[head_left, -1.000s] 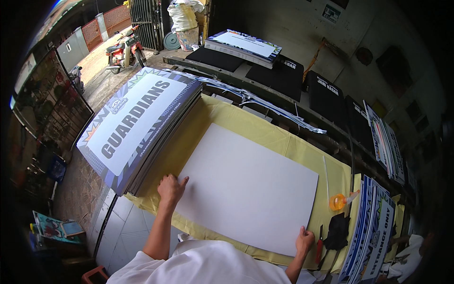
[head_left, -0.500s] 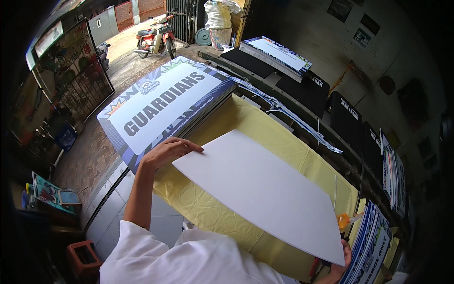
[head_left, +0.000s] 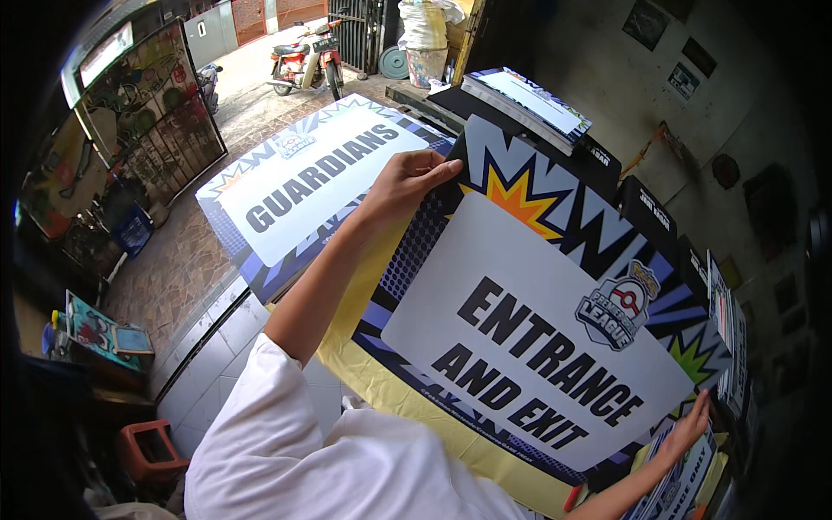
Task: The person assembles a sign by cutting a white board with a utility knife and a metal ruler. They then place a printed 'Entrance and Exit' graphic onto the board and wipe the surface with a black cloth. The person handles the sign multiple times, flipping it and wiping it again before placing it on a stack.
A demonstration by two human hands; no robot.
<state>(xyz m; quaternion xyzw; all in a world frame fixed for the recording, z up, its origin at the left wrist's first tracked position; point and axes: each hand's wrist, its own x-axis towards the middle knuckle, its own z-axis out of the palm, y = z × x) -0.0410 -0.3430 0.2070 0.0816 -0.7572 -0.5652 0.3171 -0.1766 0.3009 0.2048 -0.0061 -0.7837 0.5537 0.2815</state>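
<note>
The big signboard has been turned over — its printed face now looks up at the person, a white panel with bold black lettering set in a dark blue, comic-burst border with yellow and green stars and a round badge. Half a second ago only its blank white back showed, tilted up off the yellow sheet; 1 second ago it lay flat there, white side up, with both palms resting on it.

The left hand pinches the board's far upper corner, thumb on the printed face and fingers curled behind the edge. The right hand is at the lower right edge, fingers spread along it; whether it grips or merely steadies the board I cannot tell.

The board is held at a slant above the yellow-covered table, not lying on it. To my eye the flip is done and the printed side is ready for whatever work it needs.

Beside it, to the left, the stack of 1 similar design sits unmoved — and a motorbike is parked outside beyond it.
</note>
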